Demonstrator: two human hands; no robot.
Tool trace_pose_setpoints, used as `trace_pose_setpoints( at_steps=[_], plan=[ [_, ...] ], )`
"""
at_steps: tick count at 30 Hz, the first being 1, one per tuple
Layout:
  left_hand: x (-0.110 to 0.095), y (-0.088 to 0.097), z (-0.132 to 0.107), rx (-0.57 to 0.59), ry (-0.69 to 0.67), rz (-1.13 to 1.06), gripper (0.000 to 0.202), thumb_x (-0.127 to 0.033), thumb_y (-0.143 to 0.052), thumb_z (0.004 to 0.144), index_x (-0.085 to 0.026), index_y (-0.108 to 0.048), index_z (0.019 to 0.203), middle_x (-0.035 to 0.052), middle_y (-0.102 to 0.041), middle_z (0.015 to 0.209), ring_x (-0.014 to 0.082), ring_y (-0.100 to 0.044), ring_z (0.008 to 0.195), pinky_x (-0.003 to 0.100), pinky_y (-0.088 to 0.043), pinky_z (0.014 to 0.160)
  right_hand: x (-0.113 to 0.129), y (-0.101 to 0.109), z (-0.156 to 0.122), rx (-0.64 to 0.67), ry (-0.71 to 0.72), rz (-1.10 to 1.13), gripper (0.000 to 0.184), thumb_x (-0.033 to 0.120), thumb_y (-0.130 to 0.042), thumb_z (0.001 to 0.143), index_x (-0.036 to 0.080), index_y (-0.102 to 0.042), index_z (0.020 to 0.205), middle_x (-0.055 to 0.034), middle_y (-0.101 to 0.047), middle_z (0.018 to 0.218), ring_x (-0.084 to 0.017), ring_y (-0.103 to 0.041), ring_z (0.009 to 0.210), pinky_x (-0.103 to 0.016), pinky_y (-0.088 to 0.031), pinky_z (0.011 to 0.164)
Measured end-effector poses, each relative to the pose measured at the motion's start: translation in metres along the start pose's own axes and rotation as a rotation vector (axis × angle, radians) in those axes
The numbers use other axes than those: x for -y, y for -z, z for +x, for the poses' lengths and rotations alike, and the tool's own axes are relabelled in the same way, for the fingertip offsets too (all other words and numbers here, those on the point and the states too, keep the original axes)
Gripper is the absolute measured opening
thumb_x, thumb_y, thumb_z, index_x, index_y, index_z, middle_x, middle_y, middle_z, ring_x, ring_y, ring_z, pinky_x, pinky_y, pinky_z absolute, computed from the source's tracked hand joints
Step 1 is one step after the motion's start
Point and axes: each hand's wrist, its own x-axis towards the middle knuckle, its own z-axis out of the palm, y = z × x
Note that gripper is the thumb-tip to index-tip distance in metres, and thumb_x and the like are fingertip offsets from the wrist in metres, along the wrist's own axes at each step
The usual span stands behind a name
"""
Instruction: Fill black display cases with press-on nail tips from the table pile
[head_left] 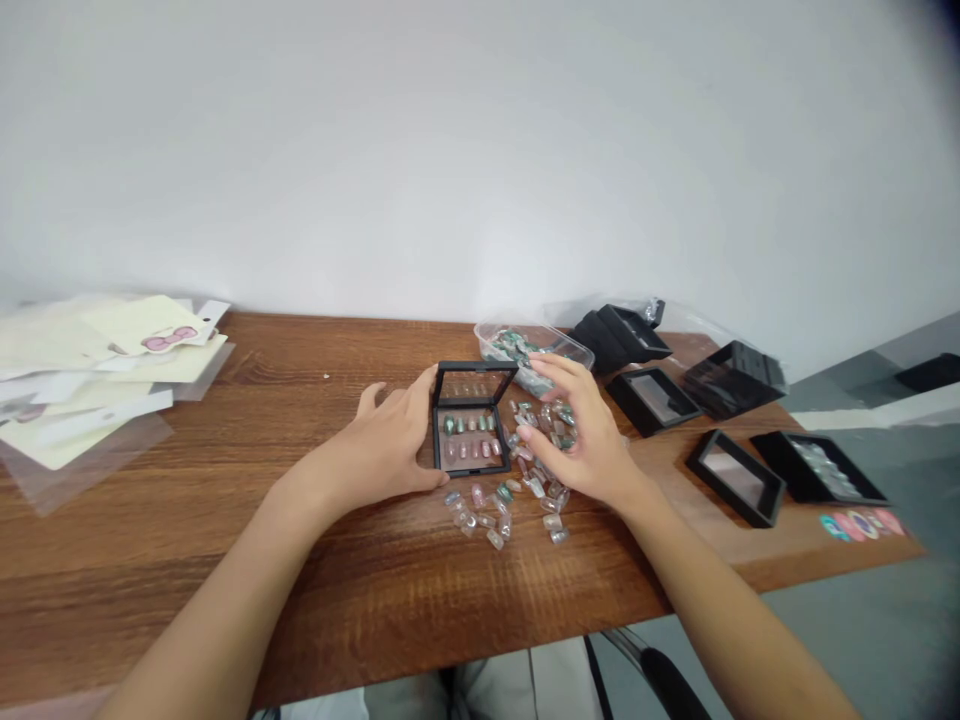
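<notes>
My left hand (379,447) is spread out, with its fingers against the side of an open black case (472,471) on the wooden surface (187,560). Inside the case, small fake nails (469,440) sit in neat rows. My right hand (589,430) is curled over a messy pile of loose fake nails (491,510) just beside the case, but I cannot tell if it is pinching one. A clear plastic tub (487,332) sits behind the pile. This step looks like picking through the loose nails, and the next move calls for a small, careful pinch.
</notes>
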Motion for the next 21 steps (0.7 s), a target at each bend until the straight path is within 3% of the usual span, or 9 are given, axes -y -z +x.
trace_pose_setpoints(
  at_steps=[3, 7, 11, 21],
  plan=[
    [0.001, 0.000, 0.000, 0.001, 0.003, 0.005, 0.098, -0.042, -0.066, 0.076, -0.025, -0.005, 0.150, 0.0140, -0.040, 0.150, 0.0344, -0.044, 0.134, 0.060, -0.012, 0.114, -0.001, 0.000, -0.001, 0.085, 0.040, -0.045, 0.046, 0.020, -0.065, 0.086, 0.023, -0.051, 0.130, -0.0129, -0.052, 0.128, -0.029, -0.050, 0.121, -0.046, -0.048, 0.095],
    [0.003, -0.002, 0.000, 0.001, 0.004, 0.031, 0.100, -0.046, -0.066, 0.076, -0.024, -0.004, 0.151, 0.0153, -0.037, 0.153, 0.0359, -0.043, 0.135, 0.060, -0.012, 0.115, -0.006, -0.001, -0.003, 0.288, 0.059, -0.083, 0.017, 0.025, -0.061, 0.092, 0.022, -0.062, 0.109, -0.0059, -0.060, 0.096, -0.022, -0.057, 0.091, -0.038, -0.049, 0.082],
    [0.004, -0.004, 0.000, 0.000, 0.001, 0.043, 0.104, -0.046, -0.066, 0.076, -0.021, 0.000, 0.152, 0.0169, -0.038, 0.152, 0.0349, -0.042, 0.137, 0.058, -0.012, 0.115, -0.010, -0.005, -0.004, 0.406, 0.026, -0.133, 0.020, 0.030, -0.063, 0.091, 0.020, -0.065, 0.108, -0.0057, -0.060, 0.092, -0.022, -0.056, 0.090, -0.036, -0.048, 0.079],
    [0.002, -0.002, 0.000, 0.005, -0.009, 0.026, 0.100, -0.045, -0.066, 0.077, -0.023, -0.001, 0.151, 0.0159, -0.037, 0.151, 0.0336, -0.044, 0.134, 0.059, -0.011, 0.114, -0.009, -0.009, -0.003, 0.448, 0.016, -0.137, 0.013, 0.029, -0.062, 0.093, 0.019, -0.067, 0.099, -0.0052, -0.061, 0.089, -0.021, -0.056, 0.089, -0.033, -0.045, 0.077]
  ],
)
